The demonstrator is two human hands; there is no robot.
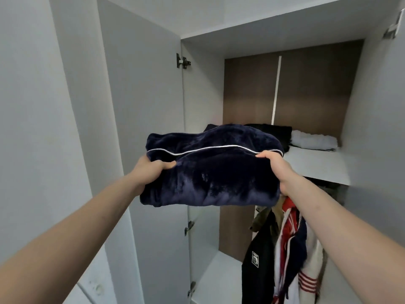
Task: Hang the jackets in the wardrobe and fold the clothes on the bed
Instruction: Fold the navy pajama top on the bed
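**Folded navy garment held up at the wardrobe shelf**

Both hands carry a folded navy fleece garment (210, 172), white piping running across its top, at shelf height in front of the open wardrobe (252, 88). The left hand (151, 170) grips the bundle's left edge, thumb on top and fingers tucked beneath. The right hand (276, 170) grasps the right edge the same way, thumb over the piping; its fingers are hidden under the cloth, so how deep they reach is only a guess.

Just beyond the hands lies the white shelf (317, 165). Behind the bundle sits a dark folded item (274, 132), and past the right hand a folded white garment (313, 140). Below the right wrist, several jackets (285, 244) already hang.

The likely step is sliding the bundle onto the shelf, and the risks sit there. The fleece looks thick and slack, sagging between the two grips, so if either hand lets go early the fold may spill open. Pushed in too low, the near edge of the shelf could catch the underside and peel the layers apart. Pushed too far, it may shove the dark item back or crowd the white one.
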